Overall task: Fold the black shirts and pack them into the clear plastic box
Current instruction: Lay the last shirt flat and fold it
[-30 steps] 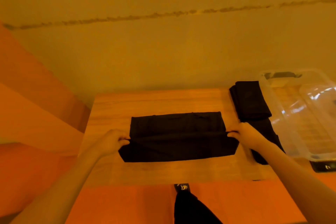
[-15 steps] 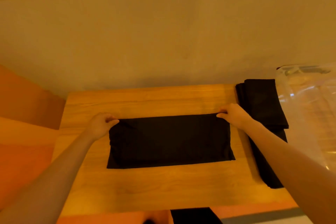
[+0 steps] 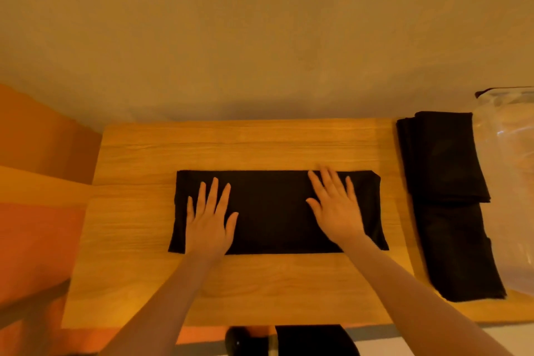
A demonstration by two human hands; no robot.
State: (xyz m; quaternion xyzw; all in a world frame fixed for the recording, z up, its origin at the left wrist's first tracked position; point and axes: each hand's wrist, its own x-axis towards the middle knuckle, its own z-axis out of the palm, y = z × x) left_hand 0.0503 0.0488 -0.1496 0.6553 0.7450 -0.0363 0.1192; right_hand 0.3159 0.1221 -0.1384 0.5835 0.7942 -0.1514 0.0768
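Dark object [image 3: 303, 339] just past near edge of wooden table [image 3: 138, 283], partly cut off, identity unclear. Folded black shirt [image 3: 274, 211] flat on table, roughly central, long side running left-right. Left hand [image 3: 209, 220] flat on shirt's left part, fingers straight and spread, gripping nothing. Right hand [image 3: 336, 208] flat on shirt's right part, fingers likewise straight, gripping nothing. Right of shirt, apart from it: stack of folded black shirts [image 3: 448, 196] along table's right side. Clear plastic box [image 3: 508, 153] just beyond stack, at table's right edge. Wall [image 3: 260, 37] behind table.
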